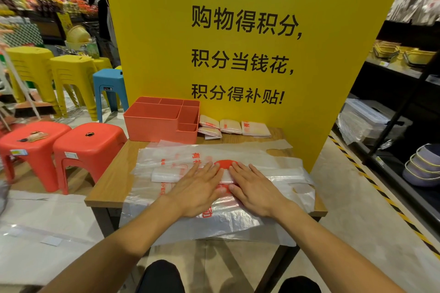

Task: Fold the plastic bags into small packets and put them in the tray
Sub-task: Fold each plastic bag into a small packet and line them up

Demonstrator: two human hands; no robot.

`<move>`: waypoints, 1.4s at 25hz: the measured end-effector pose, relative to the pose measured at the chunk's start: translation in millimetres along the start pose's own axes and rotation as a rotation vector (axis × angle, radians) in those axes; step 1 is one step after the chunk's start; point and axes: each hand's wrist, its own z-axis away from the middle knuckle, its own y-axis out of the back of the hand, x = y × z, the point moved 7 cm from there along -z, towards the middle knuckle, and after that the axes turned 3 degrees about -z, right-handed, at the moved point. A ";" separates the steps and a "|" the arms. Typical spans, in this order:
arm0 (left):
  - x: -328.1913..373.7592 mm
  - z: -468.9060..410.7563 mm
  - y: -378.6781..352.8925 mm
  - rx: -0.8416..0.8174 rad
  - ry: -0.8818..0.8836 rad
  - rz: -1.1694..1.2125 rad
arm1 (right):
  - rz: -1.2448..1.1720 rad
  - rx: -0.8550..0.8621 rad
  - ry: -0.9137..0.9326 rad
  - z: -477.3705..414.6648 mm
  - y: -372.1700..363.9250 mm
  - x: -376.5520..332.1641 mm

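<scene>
A translucent plastic bag [238, 154] with red print lies flat, centre frame. Folded packets [232, 127] sit just above it, beside the empty orange compartmented tray [152, 126], centre-left.

Both hands are palm down, flat, side by side.
left hand [197, 189]: fingers straight, slightly spread, pointing forward and a bit right.
right hand [256, 189]: mirrored, fingers straight, pointing forward and a bit left.
Index fingertips and thumbs sit close, with a narrow gap between the 2 hands. No finger is curled or pinching.
Arms are bare. left forearm [114, 247] enters from lower left and right forearm [328, 245] from lower right, converging in a V.
left knee [162, 276] and right knee [300, 284] show at the bottom edge in dark fabric.
</scene>
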 end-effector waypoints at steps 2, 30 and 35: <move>1.1 1.4 -6.2 -0.046 0.011 -0.003 | 0.021 -0.005 -0.016 0.4 1.3 -2.6; -161.8 72.9 -19.8 -0.093 0.426 0.125 | -0.094 -0.076 -0.274 42.6 1.8 78.1; -163.4 73.6 -24.5 -0.037 0.442 0.163 | -0.123 -0.016 -0.390 56.7 -4.8 113.9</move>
